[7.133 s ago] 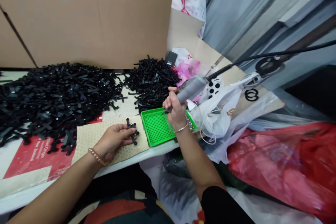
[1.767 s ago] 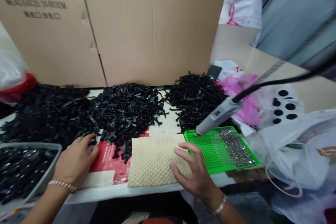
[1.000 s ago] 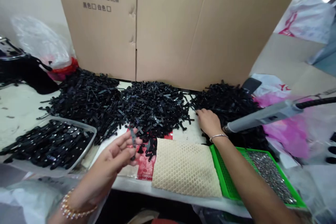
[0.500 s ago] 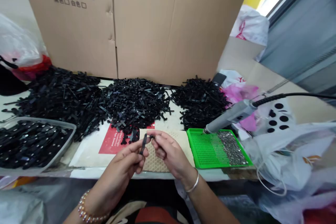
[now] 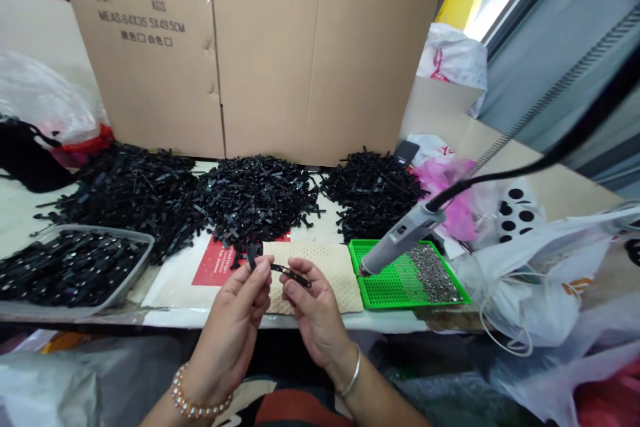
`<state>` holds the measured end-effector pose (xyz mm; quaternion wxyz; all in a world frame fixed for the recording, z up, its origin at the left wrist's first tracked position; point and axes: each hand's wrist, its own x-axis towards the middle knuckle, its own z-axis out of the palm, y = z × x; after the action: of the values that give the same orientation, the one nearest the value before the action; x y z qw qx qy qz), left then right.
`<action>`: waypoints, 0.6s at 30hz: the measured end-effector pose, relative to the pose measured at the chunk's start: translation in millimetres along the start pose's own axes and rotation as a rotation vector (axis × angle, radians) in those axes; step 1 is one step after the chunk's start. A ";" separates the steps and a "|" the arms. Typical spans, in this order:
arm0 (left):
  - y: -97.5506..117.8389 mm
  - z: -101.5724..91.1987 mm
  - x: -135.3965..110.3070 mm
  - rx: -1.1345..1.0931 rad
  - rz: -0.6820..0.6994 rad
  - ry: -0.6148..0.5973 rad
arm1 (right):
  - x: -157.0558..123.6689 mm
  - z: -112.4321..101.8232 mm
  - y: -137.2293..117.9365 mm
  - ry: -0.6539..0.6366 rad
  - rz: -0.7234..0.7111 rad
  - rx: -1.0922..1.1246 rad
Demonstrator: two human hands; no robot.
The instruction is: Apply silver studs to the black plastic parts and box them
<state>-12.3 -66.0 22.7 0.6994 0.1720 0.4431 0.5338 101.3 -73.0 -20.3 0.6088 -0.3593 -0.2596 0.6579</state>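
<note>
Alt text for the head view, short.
The left hand and right hand hold a black strip between them above a beige mat. Heaps of black strips lie behind, and to the right a gray corded tool points into a green tray of metal studs.

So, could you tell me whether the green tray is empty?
The green tray is not empty: silver studs cover its right part.

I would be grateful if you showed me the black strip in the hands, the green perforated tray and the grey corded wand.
Black strip (image 5: 293, 274): head view, on its middle.
Green perforated tray (image 5: 385, 292): head view, on its bare grid.
Grey corded wand (image 5: 403, 238): head view, on its barrel.
</note>
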 end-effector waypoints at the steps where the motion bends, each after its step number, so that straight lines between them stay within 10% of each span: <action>1: -3.0 1.8 -1.9 -0.002 -0.012 -0.017 | -1.6 1.8 5.7 0.051 0.016 0.066; 9: -6.3 -5.0 -2.7 0.074 -0.055 -0.064 | 3.9 -7.4 -13.0 0.054 -0.108 0.073; 18: 2.5 -5.4 -3.9 0.134 -0.114 -0.107 | -13.3 -21.0 -52.0 -0.364 -0.446 -1.058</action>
<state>-18.3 -69.8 23.3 0.7383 0.2211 0.4488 0.4523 149.9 -81.7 9.5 0.4165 -0.4320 -0.7209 0.3467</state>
